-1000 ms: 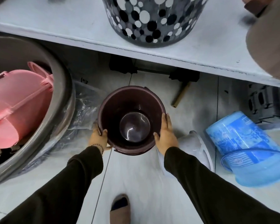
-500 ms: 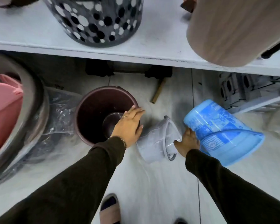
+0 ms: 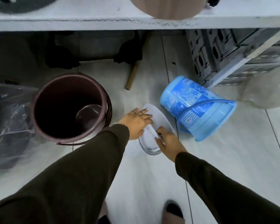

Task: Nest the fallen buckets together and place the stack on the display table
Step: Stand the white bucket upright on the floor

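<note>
A small clear-white bucket (image 3: pixel 149 143) sits on the floor tiles between my hands. My left hand (image 3: pixel 137 122) rests on its left side and rim, and my right hand (image 3: pixel 167 140) grips its near right rim. To the left stands a dark maroon bucket (image 3: pixel 69 105), upright and open, with a smaller one nested inside. A blue patterned bucket (image 3: pixel 199 109) lies on its side to the right, mouth toward me, its handle loose across it. The white display table (image 3: pixel 87 18) runs along the top.
A tan bucket (image 3: pixel 166 7) stands on the table edge. Grey crates (image 3: pixel 225 50) sit under the table at right. A wooden stick (image 3: pixel 132 75) lies on the floor. Plastic-wrapped goods (image 3: pixel 10 123) crowd the left. My feet (image 3: pixel 174 212) are at the bottom.
My left hand left the maroon bucket and moved right onto the clear-white bucket. My right hand shifted onto its rim. The small bucket has turned from lying sideways toward upright.
</note>
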### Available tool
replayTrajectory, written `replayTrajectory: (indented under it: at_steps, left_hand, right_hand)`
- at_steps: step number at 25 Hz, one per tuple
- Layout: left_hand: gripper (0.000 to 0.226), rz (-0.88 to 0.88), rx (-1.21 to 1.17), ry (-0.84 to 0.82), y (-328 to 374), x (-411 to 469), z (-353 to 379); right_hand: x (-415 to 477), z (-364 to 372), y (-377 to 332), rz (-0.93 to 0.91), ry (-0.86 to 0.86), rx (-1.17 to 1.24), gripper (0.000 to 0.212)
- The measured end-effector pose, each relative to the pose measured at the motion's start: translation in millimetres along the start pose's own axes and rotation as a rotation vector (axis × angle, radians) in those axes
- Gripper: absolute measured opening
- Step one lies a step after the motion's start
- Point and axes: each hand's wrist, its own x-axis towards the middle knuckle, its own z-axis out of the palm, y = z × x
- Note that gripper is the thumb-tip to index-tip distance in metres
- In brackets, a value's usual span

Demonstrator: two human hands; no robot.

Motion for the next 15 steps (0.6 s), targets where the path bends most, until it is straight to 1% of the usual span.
replayTrajectory:
  at_steps: [2, 5, 8, 9, 10, 11, 13, 15]
  left_hand:
    - [0.039, 0.022, 0.046, -0.025, 9, -32, 5]
    - [0.042, 0.062, 0.050, -0.157, 46, -75, 33]
    - [0.039, -0.032, -0.034, -0.294, 87, -112, 69]
    - [0.039, -0.065, -0.062, -0.328, 100, -122, 80]
    - [0.041, -0.085, -0.080, -0.358, 114, -129, 90]
    - [0.042, -0.105, -0.095, -0.378, 124, -135, 99]
    - [0.044, -0.165, -0.131, -0.400, 140, -140, 110]
    - [0.047, -0.196, -0.161, -0.376, 147, -141, 111]
  right_hand:
    - [-30, -4, -1, -0.143, -0.054, -0.219, 0.023]
    - [-70, 17, 8, -0.309, -0.131, -0.477, 0.028]
    - [-102, 44, 6, -0.257, -0.345, -0.530, 0.024]
    - [-113, 52, 2, -0.281, -0.434, -0.575, 0.029]
    - [-123, 61, 3, -0.323, -0.448, -0.644, 0.037]
    - [-132, 68, 5, -0.339, -0.422, -0.695, 0.041]
    - [-144, 81, 14, -0.304, -0.483, -0.713, 0.038]
    - [-149, 78, 21, -0.341, -0.507, -0.714, 0.035]
